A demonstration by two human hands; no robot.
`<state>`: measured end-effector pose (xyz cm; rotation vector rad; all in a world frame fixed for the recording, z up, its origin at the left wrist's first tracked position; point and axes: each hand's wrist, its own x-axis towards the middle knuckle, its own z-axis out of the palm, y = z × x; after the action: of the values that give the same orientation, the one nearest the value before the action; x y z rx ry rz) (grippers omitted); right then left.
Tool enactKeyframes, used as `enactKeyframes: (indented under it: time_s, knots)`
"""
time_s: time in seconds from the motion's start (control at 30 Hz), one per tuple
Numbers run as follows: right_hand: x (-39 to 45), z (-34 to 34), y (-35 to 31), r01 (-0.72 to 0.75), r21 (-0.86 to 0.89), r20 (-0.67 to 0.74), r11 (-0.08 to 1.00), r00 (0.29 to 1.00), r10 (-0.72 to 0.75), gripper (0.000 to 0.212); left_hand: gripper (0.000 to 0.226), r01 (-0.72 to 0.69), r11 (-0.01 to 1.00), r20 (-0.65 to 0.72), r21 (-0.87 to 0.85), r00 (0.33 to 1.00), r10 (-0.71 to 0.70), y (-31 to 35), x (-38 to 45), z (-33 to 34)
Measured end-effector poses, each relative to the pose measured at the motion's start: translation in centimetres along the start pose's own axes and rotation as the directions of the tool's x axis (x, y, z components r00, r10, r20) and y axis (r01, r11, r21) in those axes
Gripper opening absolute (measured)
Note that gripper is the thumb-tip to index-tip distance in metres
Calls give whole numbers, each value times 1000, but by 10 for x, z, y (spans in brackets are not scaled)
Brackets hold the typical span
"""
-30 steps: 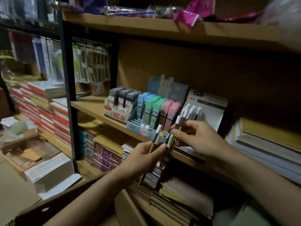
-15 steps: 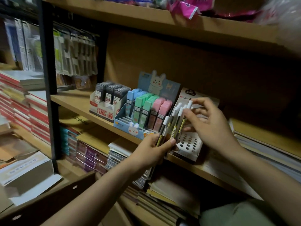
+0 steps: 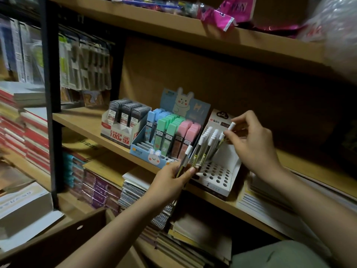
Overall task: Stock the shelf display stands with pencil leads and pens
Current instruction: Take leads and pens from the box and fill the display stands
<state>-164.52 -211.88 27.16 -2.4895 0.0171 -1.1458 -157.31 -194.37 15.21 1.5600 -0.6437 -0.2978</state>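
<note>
Partly filled pen stand, right hand pinching pen above it

We note dim light. Wooden shelf boards sit on a black metal upright against a brown back panel; stacked notebooks fill the neighbouring bay.

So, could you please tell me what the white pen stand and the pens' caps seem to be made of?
The pen stand looks like matte printed cardboard: flat folded panels, punched round holes and a printed header. The caps look like smooth white plastic, evenly moulded with a faint sheen, though the dim light leaves that unsure.
</note>
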Motion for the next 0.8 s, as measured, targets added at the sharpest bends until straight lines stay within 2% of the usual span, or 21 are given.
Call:
enactKeyframes:
  time_s: [0.37, 0.47, 0.57, 0.7, 0.8]
  knots:
    - [-7, 4, 1, 15, -75, 41, 997, 999, -12, 25, 20, 20, 999, -13, -36, 1000, -20, 1, 1, 1]
    - [1, 9, 2, -21, -92, 12, 996, 1000, 22, 21, 22, 37, 998, -14, -58, 999, -37, 4, 0, 1]
    - [5, 14, 4, -71, -124, 43, 990, 996, 77, 19, 24, 46, 998, -14, -49, 999, -47, 6, -1, 1]
    - [1, 16, 7, -174, -15, 25, 985, 984, 175, 6, 22, 59, 994, 0, -93, 998, -60, 10, -3, 1]
    - [0, 16, 7, -191, -59, 43, 980, 980, 194, 6, 22, 57, 993, -21, -101, 998, -60, 11, -4, 2]
